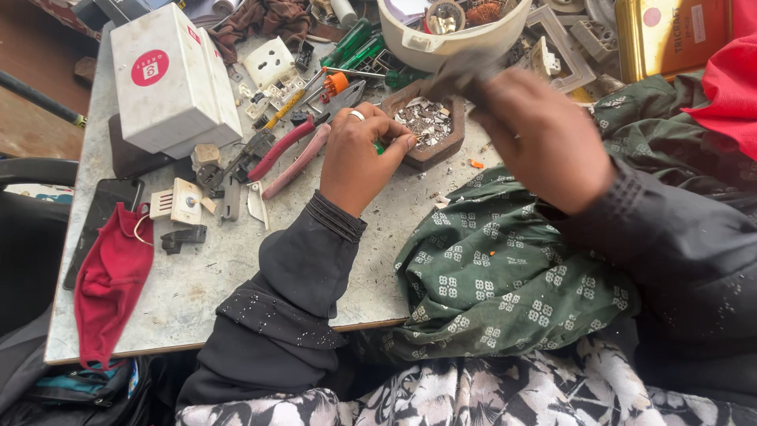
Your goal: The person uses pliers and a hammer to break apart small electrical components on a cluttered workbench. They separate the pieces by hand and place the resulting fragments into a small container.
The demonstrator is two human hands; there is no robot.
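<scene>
Your left hand [359,154] is curled into a loose fist with a ring on one finger, pinching something small and green [379,147] at the fingertips. Can't really make out what it is, only a sliver shows. It sits right at the near left edge of the little brown tray [438,151], which is full of tiny metal scraps.

Your right hand [540,138] is raised just right of that tray, fingers closed around a dark grey piece [457,75], but it's too blurred to say what the thing is.

Just left of your left hand are the red-handled pliers [284,146] lying on the grey table [229,268], touching a pile of switch parts and a screwdriver with an orange collar [311,93]. Further left there's a white box [169,79], and nearer the left edge a red face mask [110,280]. Far side, behind the tray, sits a white bowl [441,39] of odds and ends. A green patterned cloth [497,260] lies over the near right corner.
</scene>
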